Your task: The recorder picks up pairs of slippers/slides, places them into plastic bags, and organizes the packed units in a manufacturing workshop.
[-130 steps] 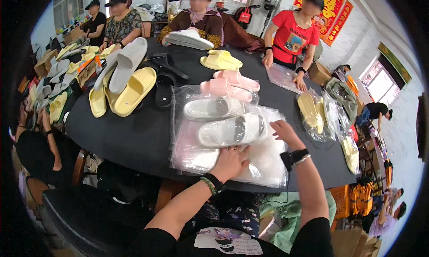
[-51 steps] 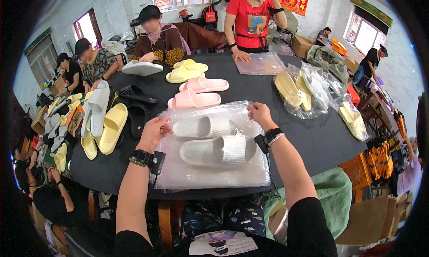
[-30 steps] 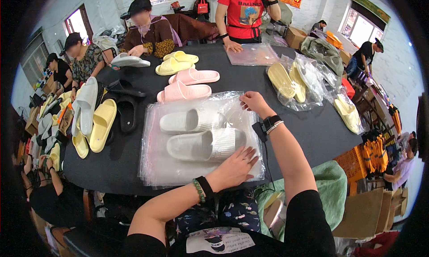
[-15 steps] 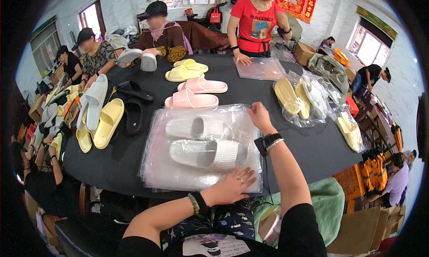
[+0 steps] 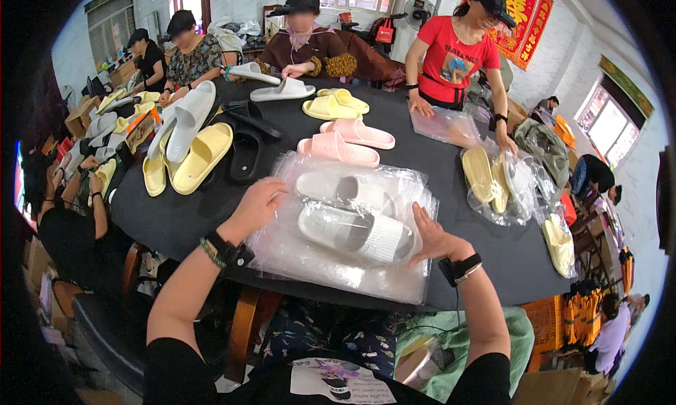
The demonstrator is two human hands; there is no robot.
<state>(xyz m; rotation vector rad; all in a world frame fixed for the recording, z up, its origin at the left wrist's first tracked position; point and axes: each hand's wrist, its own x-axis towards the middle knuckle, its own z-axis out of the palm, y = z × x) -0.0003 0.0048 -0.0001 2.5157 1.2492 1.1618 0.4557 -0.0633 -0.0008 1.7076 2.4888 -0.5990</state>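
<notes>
A pair of white slippers [image 5: 355,229] lies in a clear plastic bag [image 5: 320,253], on a stack of similar flat bags at the table's near middle. At the left border of the bag is my left hand [image 5: 257,206], its fingers curled together on the film. My right hand [image 5: 438,241] rests at the bag's right side beside the slippers' strap end, thumb and fingers spread. Just behind the bag sit two pink slippers [image 5: 339,150], and farther back two yellow slippers [image 5: 334,106].
Yellow and black slippers [image 5: 203,158] are heaped left. Bagged slippers [image 5: 496,179] lie right, near a co-worker in red [image 5: 458,60] whose hand touches them. Across the dark table [image 5: 204,229] another person handles grey slippers [image 5: 283,90]. An orange crate [image 5: 543,320] stands lower right.
My left hand has gone from the bag's near edge to its left side. My right hand has come down its right side and spread. The co-worker in red now reaches to the bagged slippers.
</notes>
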